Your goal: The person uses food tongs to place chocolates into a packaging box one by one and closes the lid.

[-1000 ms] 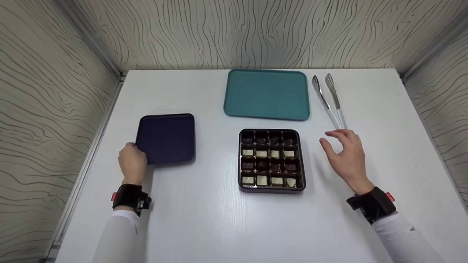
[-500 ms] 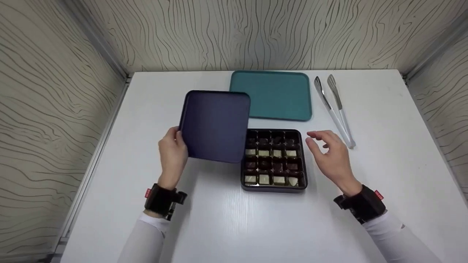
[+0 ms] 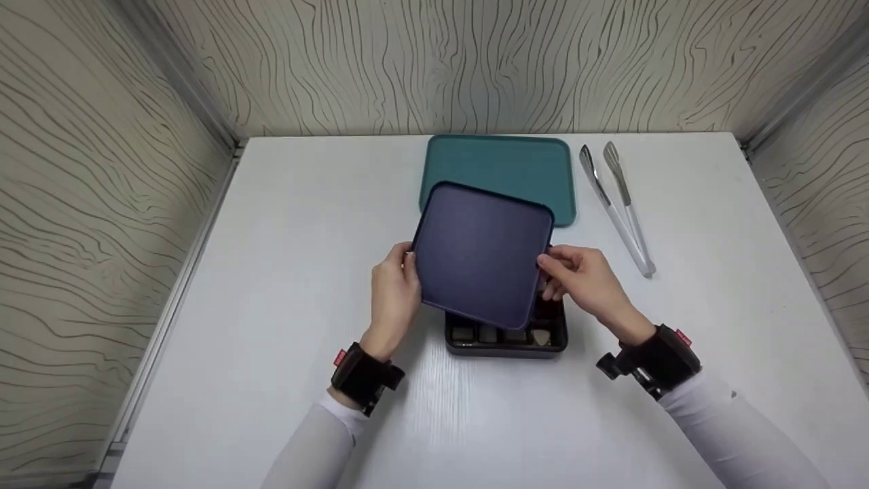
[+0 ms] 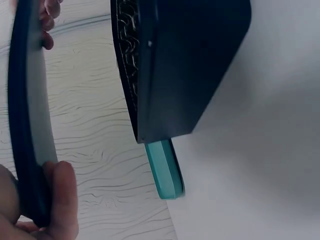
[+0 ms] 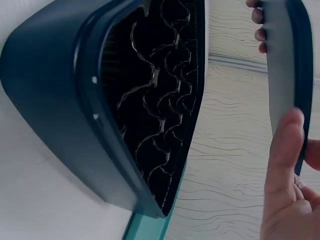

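Note:
A dark blue square lid [image 3: 481,257] is held tilted above the chocolate box [image 3: 506,352], covering most of it from the head view. My left hand [image 3: 395,292] grips the lid's left edge, and my right hand [image 3: 589,284] pinches its right edge between thumb and fingers. Only the box's front row of chocolates [image 3: 541,336] and a bit of its right side show below the lid. In both wrist views the lid [image 4: 30,110] is apart from the box [image 5: 60,85], whose divided insert [image 5: 157,100] faces up towards the lid's underside.
Behind the box, a teal tray [image 3: 502,159] lies flat near the table's back edge, partly hidden by the lid. Metal tongs [image 3: 621,204] with pale handles lie to the tray's right. A wood-patterned panel [image 3: 475,68] stands behind the white table [image 3: 312,204].
My left hand has lifted the lid from the table's left side and carried it right, over the box. My right hand has moved left and taken the lid's other edge.

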